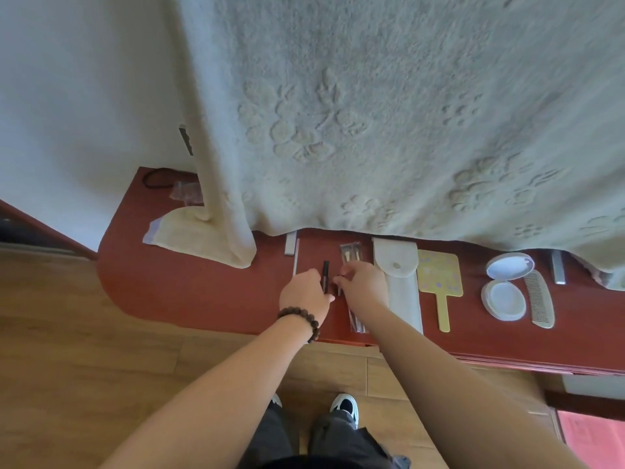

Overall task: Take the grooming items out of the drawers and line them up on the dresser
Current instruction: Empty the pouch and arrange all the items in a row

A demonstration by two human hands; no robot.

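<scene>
On the red-brown dresser top [203,292], my left hand [304,294], with a bead bracelet at the wrist, holds a thin dark pen-like stick [325,270] that lies pointing away from me. Just to its right, my right hand [363,284] pinches a small dark item, mostly hidden by the fingers. Beneath that hand lies a clear sleeve of small brushes [351,255]. Further right in a row lie a white pouch [399,275], a yellow hand mirror [439,275], an open white compact [505,286] and a pale comb [541,299].
A large pale blanket [372,113] hangs over the dresser's back. A folded cream towel [189,231], a black hair tie [159,179] and a clear wrapper [186,191] lie at the left. A narrow white strip [291,243] lies left of the stick. Wooden floor is below.
</scene>
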